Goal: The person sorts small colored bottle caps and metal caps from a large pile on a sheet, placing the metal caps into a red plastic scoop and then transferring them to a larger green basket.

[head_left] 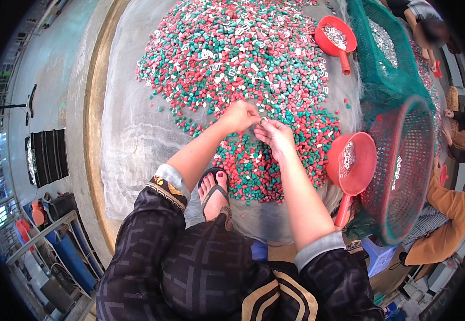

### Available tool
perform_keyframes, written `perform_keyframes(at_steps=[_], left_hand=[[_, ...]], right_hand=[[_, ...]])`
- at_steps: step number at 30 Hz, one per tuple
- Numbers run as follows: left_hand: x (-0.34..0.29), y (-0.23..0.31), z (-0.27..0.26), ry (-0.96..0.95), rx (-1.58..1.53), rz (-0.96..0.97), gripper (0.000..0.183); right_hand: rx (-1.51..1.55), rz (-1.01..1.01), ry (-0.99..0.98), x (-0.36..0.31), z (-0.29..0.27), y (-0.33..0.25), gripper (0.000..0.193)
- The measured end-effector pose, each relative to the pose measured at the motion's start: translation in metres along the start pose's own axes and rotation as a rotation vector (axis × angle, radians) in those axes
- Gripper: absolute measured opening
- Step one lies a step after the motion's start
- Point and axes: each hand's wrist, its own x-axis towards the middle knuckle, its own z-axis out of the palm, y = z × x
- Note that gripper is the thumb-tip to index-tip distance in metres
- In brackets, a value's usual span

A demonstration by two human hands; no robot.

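My left hand and my right hand meet over a broad heap of small red, pink and green cone-shaped pieces. Fingertips of both hands are pinched together around a small pale piece, whose exact shape is too small to tell. Pale, buckle-like metal pieces lie mixed among the coloured cones. The heap rests on a whitish mesh sheet under and around it.
At right are a red dipper and another red dipper, both with pale pieces inside. Beyond stand a red mesh basket and a green basket. My sandalled foot is beside the heap. Other people sit at far right.
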Motion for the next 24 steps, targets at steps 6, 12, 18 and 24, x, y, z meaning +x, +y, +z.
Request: perform_keyframes(at_steps=[6,12,18,24], left_hand=[[-0.005,-0.008,-0.003,0.118,-0.142,0.010,0.023],[-0.019,0.003,-0.002,0.069,-0.248,-0.084,0.017],[-0.024,0.026,-0.001,-0.089,-0.647,-0.045,0.019],[-0.030,0.034,-0.007,-0.165,-0.918,-0.049,0.017]], right_hand=[[0.048,-0.126,0.116,0.015,-0.006,-0.057,0.020],[0.192,-0.429,0.088,0.045,-0.011,-0.246,0.027],[-0.153,-0.356,0.124,0.026,-0.030,-0.187,0.027],[-0.542,-0.143,-0.086,-0.020,-0.012,-0.066,0.025]])
